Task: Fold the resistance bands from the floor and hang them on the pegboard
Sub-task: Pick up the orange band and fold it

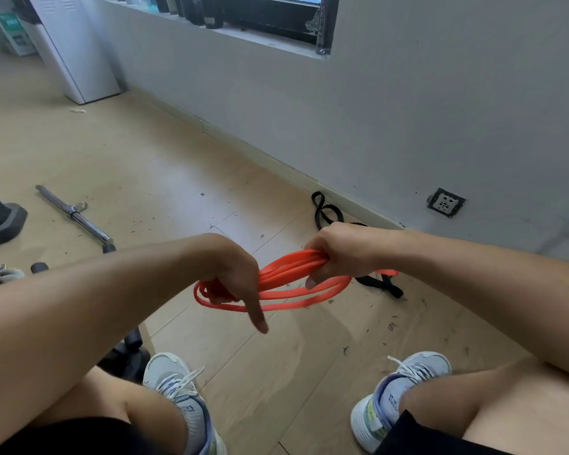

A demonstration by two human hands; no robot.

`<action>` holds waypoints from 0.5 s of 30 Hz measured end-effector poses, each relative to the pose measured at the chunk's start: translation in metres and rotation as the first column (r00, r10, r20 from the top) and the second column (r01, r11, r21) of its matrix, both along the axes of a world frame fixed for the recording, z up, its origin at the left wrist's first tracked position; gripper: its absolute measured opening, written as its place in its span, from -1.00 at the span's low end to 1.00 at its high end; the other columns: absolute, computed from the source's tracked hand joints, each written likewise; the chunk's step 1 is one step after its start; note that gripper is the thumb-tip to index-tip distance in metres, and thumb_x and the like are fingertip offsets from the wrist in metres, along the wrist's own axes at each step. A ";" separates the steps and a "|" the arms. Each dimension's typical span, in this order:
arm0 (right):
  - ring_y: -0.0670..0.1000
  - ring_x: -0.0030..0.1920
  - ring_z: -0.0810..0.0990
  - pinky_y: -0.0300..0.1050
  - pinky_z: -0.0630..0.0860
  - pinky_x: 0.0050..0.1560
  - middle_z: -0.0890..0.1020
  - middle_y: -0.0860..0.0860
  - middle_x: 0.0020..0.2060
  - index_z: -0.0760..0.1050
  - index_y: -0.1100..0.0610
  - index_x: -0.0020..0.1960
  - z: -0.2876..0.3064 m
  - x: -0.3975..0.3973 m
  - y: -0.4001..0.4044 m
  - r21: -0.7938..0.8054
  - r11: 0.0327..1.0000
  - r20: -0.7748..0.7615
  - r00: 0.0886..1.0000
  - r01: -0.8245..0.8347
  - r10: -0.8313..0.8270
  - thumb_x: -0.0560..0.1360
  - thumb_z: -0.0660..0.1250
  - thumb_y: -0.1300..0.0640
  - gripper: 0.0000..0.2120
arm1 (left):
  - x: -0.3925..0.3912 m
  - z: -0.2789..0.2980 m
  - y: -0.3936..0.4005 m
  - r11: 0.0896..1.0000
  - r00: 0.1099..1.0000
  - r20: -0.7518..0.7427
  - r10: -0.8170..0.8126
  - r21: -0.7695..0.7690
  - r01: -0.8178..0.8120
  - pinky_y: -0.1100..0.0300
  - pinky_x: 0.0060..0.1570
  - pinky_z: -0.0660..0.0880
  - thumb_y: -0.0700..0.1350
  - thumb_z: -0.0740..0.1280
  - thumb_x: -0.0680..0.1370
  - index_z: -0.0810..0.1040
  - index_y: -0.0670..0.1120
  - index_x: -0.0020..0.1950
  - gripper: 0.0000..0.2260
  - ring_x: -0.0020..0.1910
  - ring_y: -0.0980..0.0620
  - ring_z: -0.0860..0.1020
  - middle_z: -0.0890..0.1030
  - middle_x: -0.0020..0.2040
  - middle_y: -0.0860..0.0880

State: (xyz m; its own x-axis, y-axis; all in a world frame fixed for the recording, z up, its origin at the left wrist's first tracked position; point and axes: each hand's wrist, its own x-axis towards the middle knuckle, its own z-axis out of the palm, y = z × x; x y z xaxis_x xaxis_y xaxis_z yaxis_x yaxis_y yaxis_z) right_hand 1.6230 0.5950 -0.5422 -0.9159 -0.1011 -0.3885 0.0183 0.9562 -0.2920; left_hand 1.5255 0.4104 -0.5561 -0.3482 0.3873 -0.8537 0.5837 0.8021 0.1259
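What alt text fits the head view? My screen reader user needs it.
Both hands, left hand and right hand, grip a folded orange resistance band above a wooden floor. A black band lies by the wall behind.

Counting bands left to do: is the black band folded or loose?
Loose: the black band sprawls unfolded on the floor by the wall, partly hidden behind the right hand.

A room used as a home gym, by the look of it: a steel bar (74,215) and a black band (326,211) lie on the pale wood floor (145,152), an orange band (286,284) is being handled, bottles (191,8) line the windowsill, and a wall socket (445,203) sits low.
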 end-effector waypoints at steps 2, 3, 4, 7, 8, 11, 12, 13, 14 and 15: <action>-0.15 -0.41 0.51 -0.23 0.37 -0.35 0.57 -0.11 -0.37 0.58 -0.06 -0.11 0.001 -0.001 -0.005 0.067 0.997 0.024 0.999 -0.045 0.043 0.45 0.55 -0.18 -0.75 | 0.003 -0.005 0.001 0.985 0.983 -0.106 -0.150 -0.106 0.139 0.19 -0.25 0.48 0.22 0.60 0.32 0.49 -0.12 -0.09 -0.50 -0.37 0.02 0.41 0.43 -0.28 -0.05; -0.14 -0.38 0.51 -0.23 0.37 -0.35 0.57 -0.11 -0.36 0.57 -0.05 -0.08 0.000 -0.002 -0.007 0.093 0.994 0.041 0.997 -0.063 0.060 0.44 0.55 -0.19 -0.73 | 0.005 -0.008 0.002 0.975 0.969 -0.146 -0.198 -0.136 0.178 0.18 -0.20 0.50 0.21 0.60 0.33 0.50 -0.13 -0.08 -0.51 -0.36 0.02 0.43 0.44 -0.28 -0.04; -0.12 -0.36 0.51 -0.24 0.36 -0.35 0.56 -0.11 -0.34 0.56 -0.04 -0.06 0.000 -0.004 -0.008 0.110 0.991 0.059 0.996 -0.074 0.068 0.44 0.56 -0.20 -0.71 | 0.005 -0.009 0.002 0.970 0.959 -0.174 -0.224 -0.141 0.200 0.17 -0.17 0.52 0.17 0.60 0.35 0.51 -0.14 -0.05 -0.53 -0.35 0.02 0.45 0.45 -0.26 -0.05; -0.12 -0.34 0.50 -0.26 0.35 -0.33 0.54 -0.13 -0.32 0.50 -0.05 -0.10 -0.003 -0.005 -0.003 0.113 0.992 0.111 0.993 -0.053 0.040 0.44 0.56 -0.16 -0.71 | 0.007 -0.008 0.007 0.983 0.957 -0.224 -0.184 -0.026 0.182 0.18 -0.21 0.55 0.01 0.54 0.46 0.51 -0.19 0.05 -0.63 -0.36 0.02 0.50 0.50 -0.23 -0.07; -0.11 -0.34 0.50 -0.26 0.36 -0.33 0.55 -0.13 -0.33 0.48 -0.07 -0.15 -0.003 -0.005 0.002 0.109 0.993 0.118 0.993 -0.037 0.024 0.43 0.57 -0.17 -0.70 | 0.006 -0.005 0.009 0.984 0.958 -0.236 -0.164 0.036 0.177 0.17 -0.19 0.56 -0.01 0.51 0.49 0.52 -0.19 0.05 -0.68 -0.33 0.00 0.53 0.52 -0.23 -0.06; -0.08 -0.31 0.55 -0.23 0.40 -0.30 0.58 -0.12 -0.30 0.43 -0.11 -0.19 -0.008 0.001 0.015 0.080 0.997 0.134 0.991 0.011 -0.022 0.37 0.60 -0.24 -0.63 | 0.005 0.006 0.011 0.958 0.963 -0.258 -0.079 0.248 0.145 0.17 -0.20 0.45 -0.03 0.40 0.54 0.57 -0.14 0.02 -0.82 -0.26 -0.01 0.50 0.52 -0.24 -0.03; -0.05 -0.27 0.58 -0.21 0.42 -0.27 0.61 -0.11 -0.25 0.44 -0.11 -0.16 -0.010 0.005 0.017 0.058 0.998 0.134 0.990 0.035 -0.042 0.35 0.60 -0.26 -0.61 | 0.004 0.009 0.012 0.939 0.966 -0.255 -0.046 0.317 0.129 0.18 -0.23 0.41 -0.06 0.36 0.56 0.58 -0.13 0.00 -0.86 -0.28 0.01 0.48 0.53 -0.23 -0.02; -0.02 -0.18 0.61 -0.18 0.46 -0.22 0.62 -0.09 -0.17 0.46 -0.12 -0.09 -0.012 0.007 0.019 0.032 0.998 0.118 0.991 0.052 -0.055 0.33 0.60 -0.28 -0.59 | 0.003 0.012 0.012 0.919 0.967 -0.255 -0.020 0.377 0.119 0.20 -0.27 0.40 -0.09 0.34 0.57 0.58 -0.13 -0.01 -0.88 -0.30 0.04 0.48 0.57 -0.23 -0.02; 0.00 -0.07 0.62 -0.15 0.49 -0.12 0.62 -0.09 -0.06 0.48 -0.13 0.01 -0.014 0.009 0.018 0.006 0.998 0.092 0.994 0.059 -0.059 0.33 0.60 -0.28 -0.56 | 0.004 0.015 0.012 0.898 0.966 -0.260 0.000 0.424 0.114 0.21 -0.29 0.41 -0.10 0.33 0.57 0.60 -0.14 -0.01 -0.88 -0.30 0.07 0.51 0.63 -0.20 -0.03; 0.02 0.06 0.60 -0.11 0.51 0.00 0.60 -0.09 0.07 0.49 -0.13 0.16 -0.013 0.010 0.017 -0.021 0.998 0.066 0.996 0.060 -0.059 0.33 0.61 -0.27 -0.48 | 0.005 0.019 0.012 0.879 0.963 -0.271 0.012 0.462 0.119 0.20 -0.27 0.44 -0.09 0.33 0.58 0.61 -0.14 0.00 -0.87 -0.28 0.06 0.55 0.67 -0.17 -0.05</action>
